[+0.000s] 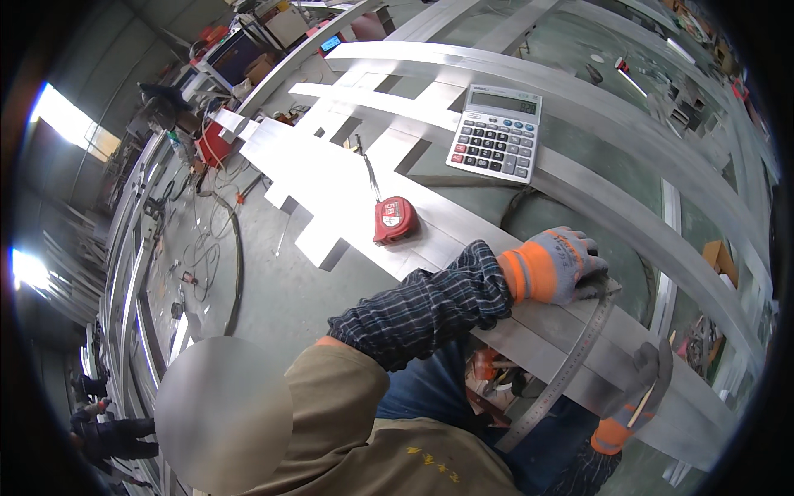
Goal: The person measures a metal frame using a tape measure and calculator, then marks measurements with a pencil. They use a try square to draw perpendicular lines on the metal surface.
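Across the pale metal bars, the steel ruler runs between both gloved hands: the left hand, fingers curled, grips its far end; the right hand, half closed beside it, holds a thin pale stick.

Our left glove is orange and pale grey, our right glove dark grey with an orange cuff, our pencil pale yellow, our sleeves dark and checked; we see a red tape measure and a silver-grey calculator
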The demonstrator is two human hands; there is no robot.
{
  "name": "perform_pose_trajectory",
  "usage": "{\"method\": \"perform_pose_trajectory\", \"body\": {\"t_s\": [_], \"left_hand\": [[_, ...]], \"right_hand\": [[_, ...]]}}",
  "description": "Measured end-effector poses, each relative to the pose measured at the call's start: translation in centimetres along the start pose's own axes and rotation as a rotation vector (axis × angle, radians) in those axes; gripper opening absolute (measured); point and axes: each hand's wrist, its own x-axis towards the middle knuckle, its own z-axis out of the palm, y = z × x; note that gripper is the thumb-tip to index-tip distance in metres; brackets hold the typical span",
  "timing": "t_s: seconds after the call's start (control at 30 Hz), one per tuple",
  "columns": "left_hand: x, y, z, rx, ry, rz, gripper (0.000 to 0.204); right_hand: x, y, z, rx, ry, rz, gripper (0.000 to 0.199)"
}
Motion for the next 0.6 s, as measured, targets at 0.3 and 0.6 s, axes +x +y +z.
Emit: {"method": "perform_pose_trajectory", "body": {"t_s": [0.3, 0.6], "left_hand": [[-0.2, -0.2, 0.8, -0.041, 0.113, 0.045, 0.043], [-0.4, 0.1, 0.4, -0.067, 0.127, 0.039, 0.041]], "right_hand": [[0.3, 0.9, -0.3, -0.034, 0.026, 0.09, 0.048], [0.4, 0.1, 0.2, -0.017, 0.01, 0.089, 0.047]]}}
